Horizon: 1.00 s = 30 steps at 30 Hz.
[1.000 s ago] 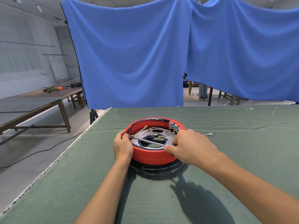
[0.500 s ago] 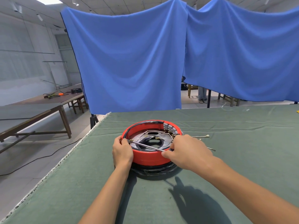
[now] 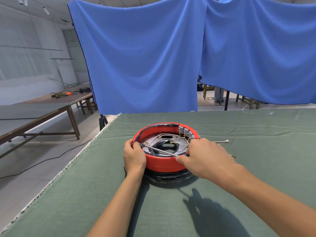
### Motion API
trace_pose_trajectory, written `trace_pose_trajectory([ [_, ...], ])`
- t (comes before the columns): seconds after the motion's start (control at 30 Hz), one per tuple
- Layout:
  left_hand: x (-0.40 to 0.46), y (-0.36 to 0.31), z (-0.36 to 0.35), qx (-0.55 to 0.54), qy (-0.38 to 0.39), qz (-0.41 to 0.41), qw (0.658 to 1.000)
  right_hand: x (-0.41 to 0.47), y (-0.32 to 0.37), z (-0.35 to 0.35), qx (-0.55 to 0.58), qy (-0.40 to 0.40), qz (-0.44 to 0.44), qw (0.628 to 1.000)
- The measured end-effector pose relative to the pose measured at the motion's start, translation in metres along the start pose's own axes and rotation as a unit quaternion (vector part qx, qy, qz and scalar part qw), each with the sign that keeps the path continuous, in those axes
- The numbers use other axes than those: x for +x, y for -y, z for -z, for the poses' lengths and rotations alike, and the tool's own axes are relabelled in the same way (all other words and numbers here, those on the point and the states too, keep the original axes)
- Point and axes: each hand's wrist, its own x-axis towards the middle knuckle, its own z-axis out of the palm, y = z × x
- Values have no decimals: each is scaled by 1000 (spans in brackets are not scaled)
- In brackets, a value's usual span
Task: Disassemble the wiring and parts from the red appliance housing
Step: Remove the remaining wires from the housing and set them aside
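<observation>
Housing (image 3: 165,162) near table (image 3: 102,194) left edge. Left hand (image 3: 134,156) curled on rim, pinching rod (image 3: 159,150) end; right hand (image 3: 204,158) pinches other end. Advise: brace housing, lift rod evenly, avoid snagging wires (image 3: 183,142).

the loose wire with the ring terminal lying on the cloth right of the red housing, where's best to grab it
Pinch the loose wire along its thin straight shank, coming from above. It lies flat on the green cloth, clear of the red housing; its ring end is probably too small to grip.
</observation>
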Motion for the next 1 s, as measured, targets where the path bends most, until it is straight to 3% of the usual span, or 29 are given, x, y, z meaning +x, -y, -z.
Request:
trace_pose_trajectory([
  [0.2,-2,-6,3,23,17,0,1000,-7,11,0,0,2,-4,1000],
  [0.43,2,-5,15,51,80,-20,995,3,-23,8,60,63,-43,995],
  [0.57,3,-10,20,142,69,-76,985,18,-31,5,103,23,-58,993],
  [0.67,8,-24,24,273,78,-221,933,35,-30,0,148,-16,-63,987],
  [0.8,14,-44,21,431,174,-362,808,56,-25,-7,149,-32,-83,985],
  [0.9,21,-53,17,491,246,-415,725,64,-23,-16,144,-20,-93,985],
  [1.0,25,-61,10,533,288,-400,688,63,-21,-23,119,-34,-90,988],
])
